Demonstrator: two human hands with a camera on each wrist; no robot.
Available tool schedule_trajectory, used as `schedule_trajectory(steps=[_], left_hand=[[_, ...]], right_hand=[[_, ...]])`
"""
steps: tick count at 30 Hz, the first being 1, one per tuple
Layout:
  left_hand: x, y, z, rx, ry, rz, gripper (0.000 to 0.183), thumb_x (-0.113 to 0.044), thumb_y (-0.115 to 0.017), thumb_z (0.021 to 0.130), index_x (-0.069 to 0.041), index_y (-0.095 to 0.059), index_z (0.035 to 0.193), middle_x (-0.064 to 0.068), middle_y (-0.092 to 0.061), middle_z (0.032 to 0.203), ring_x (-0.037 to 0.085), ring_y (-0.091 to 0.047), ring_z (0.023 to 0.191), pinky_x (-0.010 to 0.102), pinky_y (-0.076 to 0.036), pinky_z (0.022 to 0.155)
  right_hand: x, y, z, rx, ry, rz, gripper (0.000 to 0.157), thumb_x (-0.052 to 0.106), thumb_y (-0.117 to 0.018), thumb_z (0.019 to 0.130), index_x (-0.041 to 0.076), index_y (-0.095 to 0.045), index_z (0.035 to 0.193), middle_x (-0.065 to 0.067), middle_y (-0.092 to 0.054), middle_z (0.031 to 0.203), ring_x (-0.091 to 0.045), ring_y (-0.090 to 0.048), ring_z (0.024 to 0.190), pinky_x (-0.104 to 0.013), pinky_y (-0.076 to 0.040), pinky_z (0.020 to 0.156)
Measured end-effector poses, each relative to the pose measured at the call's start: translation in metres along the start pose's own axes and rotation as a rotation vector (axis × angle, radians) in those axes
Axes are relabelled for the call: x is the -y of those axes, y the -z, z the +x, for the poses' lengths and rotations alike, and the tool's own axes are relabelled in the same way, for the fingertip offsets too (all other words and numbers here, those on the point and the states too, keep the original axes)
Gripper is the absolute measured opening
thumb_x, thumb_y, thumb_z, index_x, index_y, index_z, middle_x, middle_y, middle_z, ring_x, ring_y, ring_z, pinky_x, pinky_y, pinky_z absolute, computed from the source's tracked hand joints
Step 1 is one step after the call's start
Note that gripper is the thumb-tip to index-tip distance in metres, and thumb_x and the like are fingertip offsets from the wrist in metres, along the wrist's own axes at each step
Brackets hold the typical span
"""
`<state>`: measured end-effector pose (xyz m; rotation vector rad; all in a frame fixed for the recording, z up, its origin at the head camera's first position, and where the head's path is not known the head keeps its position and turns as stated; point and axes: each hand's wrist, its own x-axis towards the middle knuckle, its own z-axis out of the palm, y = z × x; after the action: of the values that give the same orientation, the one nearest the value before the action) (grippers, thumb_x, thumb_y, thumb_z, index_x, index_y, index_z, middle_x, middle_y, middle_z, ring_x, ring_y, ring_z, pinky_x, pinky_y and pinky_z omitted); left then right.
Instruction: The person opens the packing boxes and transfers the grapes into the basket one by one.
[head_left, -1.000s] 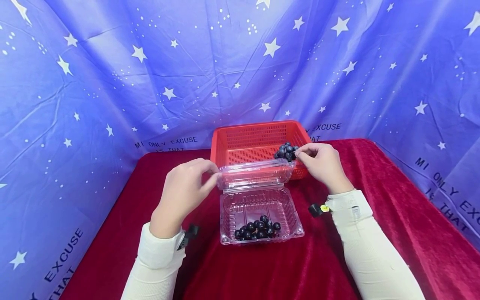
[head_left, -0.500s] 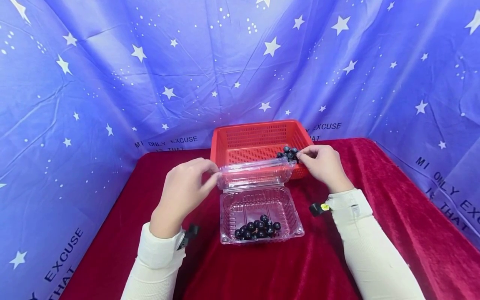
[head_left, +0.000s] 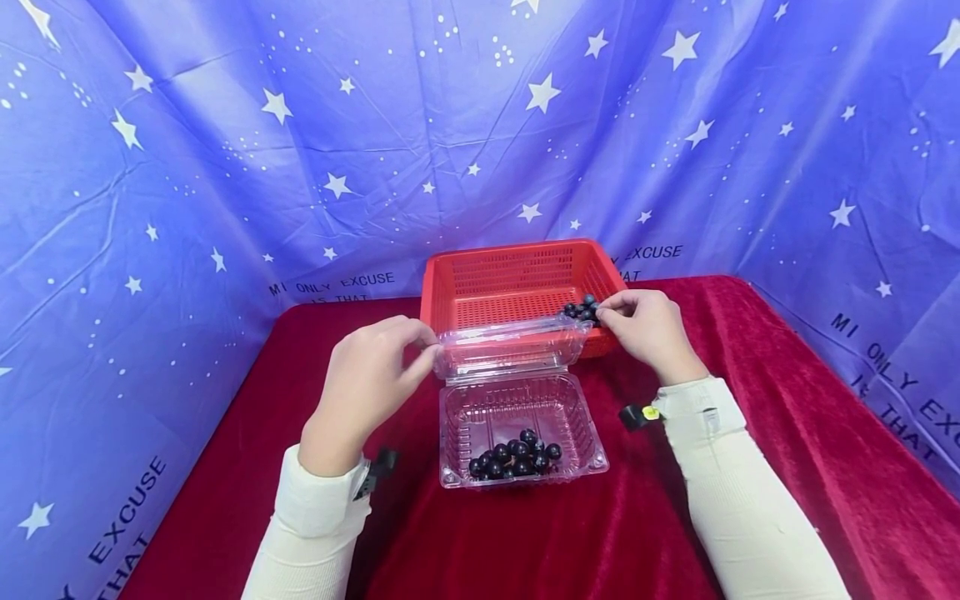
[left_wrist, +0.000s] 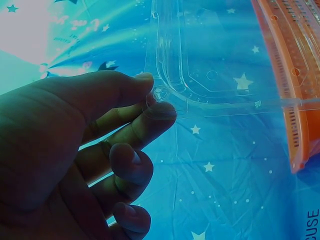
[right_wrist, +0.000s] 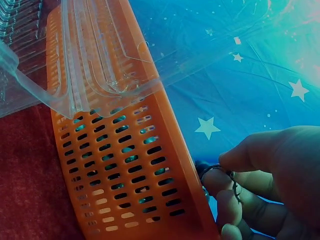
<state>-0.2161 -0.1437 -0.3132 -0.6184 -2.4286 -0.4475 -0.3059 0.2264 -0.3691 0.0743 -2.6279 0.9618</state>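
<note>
My left hand (head_left: 378, 375) pinches the corner of the clear plastic clamshell's raised lid (left_wrist: 175, 95) between thumb and forefinger. The clamshell's base (head_left: 517, 408) sits on the cloth, holding a bunch of dark grapes (head_left: 517, 454) along its near side. My right hand (head_left: 647, 329) is at the right rim of the red basket (head_left: 442, 292), pinching the stem (right_wrist: 236, 187) of a second bunch of dark grapes (head_left: 581, 308). That bunch is low inside the basket's right end, partly hidden behind the lid and the basket's near wall.
A dark red velvet cloth (head_left: 750, 350) covers the table. The lid stands up against the basket's near side. A blue curtain with white stars (head_left: 480, 125) closes off the back and both sides.
My right hand has lowered the grape bunch deeper into the basket and slightly to the right. The left hand and the clamshell have stayed in place.
</note>
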Motion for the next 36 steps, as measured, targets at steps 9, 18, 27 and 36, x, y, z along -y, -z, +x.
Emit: schedule_trajectory(steps=[9, 18, 27, 36], left_hand=[[0.0, 0.001, 0.001, -0.003, -0.004, -0.009, 0.005, -0.027, -0.077, 0.091, -0.021, -0.076, 0.089, -0.007, -0.069, 0.079, 0.01, -0.047, 0.059, 0.031, -0.042, 0.054], [0.0, 0.001, 0.001, -0.004, -0.005, -0.005, 0.003, -0.024, -0.076, 0.091, -0.022, -0.076, 0.088, -0.008, -0.068, 0.08, 0.011, -0.048, 0.06, 0.031, -0.043, 0.055], [0.001, 0.0, 0.001, -0.006, -0.009, -0.002, 0.003, -0.024, -0.077, 0.09, -0.022, -0.075, 0.089, -0.008, -0.068, 0.081, 0.011, -0.049, 0.06, 0.031, -0.043, 0.055], [0.0, 0.0, 0.0, 0.002, 0.003, -0.003, 0.003, -0.025, -0.077, 0.09, -0.022, -0.075, 0.09, -0.008, -0.069, 0.081, 0.011, -0.049, 0.06, 0.031, -0.043, 0.055]], right_hand=[[0.0, 0.002, -0.001, 0.019, 0.005, -0.002, 0.017, 0.025, -0.073, 0.092, 0.013, -0.08, 0.102, -0.009, -0.078, 0.091, -0.026, -0.068, 0.084, -0.038, -0.048, 0.076], [-0.002, 0.004, 0.0, -0.001, 0.0, -0.01, 0.015, 0.025, -0.069, 0.092, 0.014, -0.08, 0.096, -0.006, -0.074, 0.084, -0.023, -0.063, 0.077, -0.036, -0.046, 0.071], [0.001, 0.007, 0.0, 0.021, -0.002, -0.005, 0.016, 0.025, -0.071, 0.093, 0.013, -0.08, 0.098, -0.007, -0.076, 0.088, -0.024, -0.065, 0.081, -0.036, -0.047, 0.073], [0.005, 0.014, -0.003, 0.093, 0.006, -0.006, 0.017, 0.028, -0.071, 0.094, 0.014, -0.079, 0.1, -0.007, -0.075, 0.089, -0.024, -0.063, 0.081, -0.036, -0.047, 0.072]])
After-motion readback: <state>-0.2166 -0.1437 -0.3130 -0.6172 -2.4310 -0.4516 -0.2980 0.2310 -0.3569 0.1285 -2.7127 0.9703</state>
